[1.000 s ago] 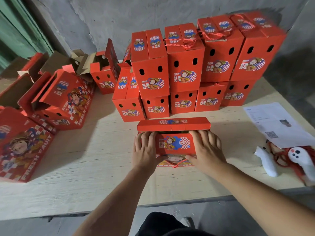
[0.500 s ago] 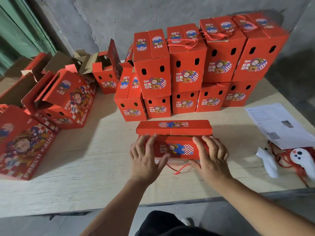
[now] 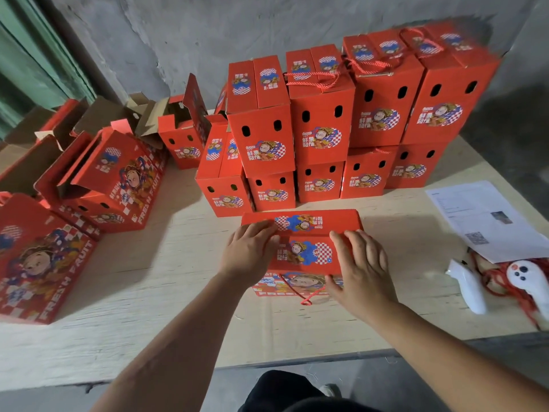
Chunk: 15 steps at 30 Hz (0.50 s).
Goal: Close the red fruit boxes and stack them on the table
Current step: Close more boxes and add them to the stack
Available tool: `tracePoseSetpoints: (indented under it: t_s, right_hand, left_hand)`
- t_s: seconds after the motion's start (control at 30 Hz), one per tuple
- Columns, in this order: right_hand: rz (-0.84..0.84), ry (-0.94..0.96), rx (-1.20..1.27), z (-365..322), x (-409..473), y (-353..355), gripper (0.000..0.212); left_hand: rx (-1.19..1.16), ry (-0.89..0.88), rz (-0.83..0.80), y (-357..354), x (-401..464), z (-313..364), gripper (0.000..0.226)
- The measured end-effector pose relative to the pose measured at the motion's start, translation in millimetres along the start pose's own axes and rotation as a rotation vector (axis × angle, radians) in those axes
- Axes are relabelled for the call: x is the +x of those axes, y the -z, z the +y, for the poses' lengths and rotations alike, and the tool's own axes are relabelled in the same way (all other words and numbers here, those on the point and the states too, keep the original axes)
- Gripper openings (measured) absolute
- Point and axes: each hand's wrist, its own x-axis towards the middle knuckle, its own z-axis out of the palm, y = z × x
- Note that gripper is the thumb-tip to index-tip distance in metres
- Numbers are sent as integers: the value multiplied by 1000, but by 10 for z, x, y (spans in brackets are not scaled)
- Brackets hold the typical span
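The left hand lies flat on the box, fingers straight and together, tips pressing the far top flap. The right hand rests on the near flap with fingers spread and straight, thumb down over the front face; neither hand curls round anything. The box stands on the surface between the two hands, its flaps folded down and meeting along the middle. Its front reads "FRESH" (the rest is covered by the right hand), and a red cord dangles from that face.

Just beyond the fingertips stands the stack of closed boxes, two tiers high, printed with a cartoon figure, Chinese characters and blue-and-white checks. Well left of the left hand lie open boxes, flaps up, one side reading "FRESH FRUIT". Right of the right hand lie a paper bearing a QR code and two white controllers on a tangle of red cord.
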Motion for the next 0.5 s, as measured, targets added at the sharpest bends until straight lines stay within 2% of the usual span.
tracePoseSetpoints:
  t_s: [0.23, 0.43, 0.5]
  right_hand:
    - [-113, -12, -54, 27, 168, 52, 94]
    - [-141, 10, -103, 47, 206, 25, 102]
    - [-155, -4, -96, 47, 211, 20, 101]
  left_hand:
    - [104, -59, -68, 21, 253, -5, 42]
    - [146, 4, 172, -177, 38, 128, 46]
    - [150, 56, 192, -223, 21, 166, 46]
